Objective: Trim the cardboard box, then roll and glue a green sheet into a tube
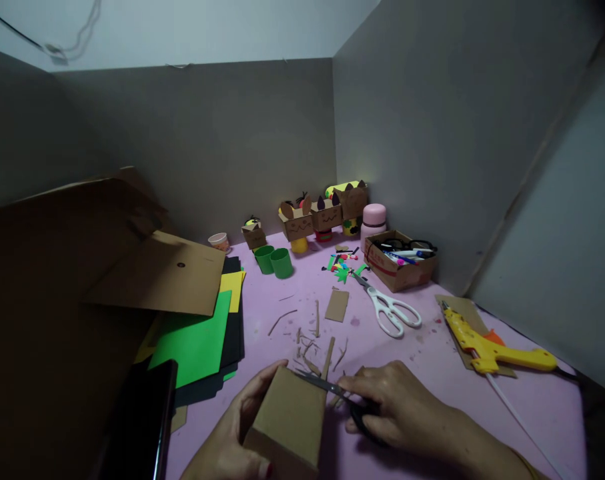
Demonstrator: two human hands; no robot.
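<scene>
Your left hand (236,437) has the cardboard box (289,413) grasped, low and close in front of you. Over on the other side, your right hand (399,403) is curled firmly around the handles of the black scissors (327,385), blades at the box's far edge; whether they bite in, I can't quite tell. Thin cardboard scraps (328,358) litter the pink tabletop (382,355) just beyond, white scissors (377,297) farther off.

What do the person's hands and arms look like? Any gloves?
No gloves: the left hand and right hand are bare. One left nail looks dark red. The right forearm is bare too, with a yellowish edge, maybe a sleeve or band, near the picture's bottom.
</scene>
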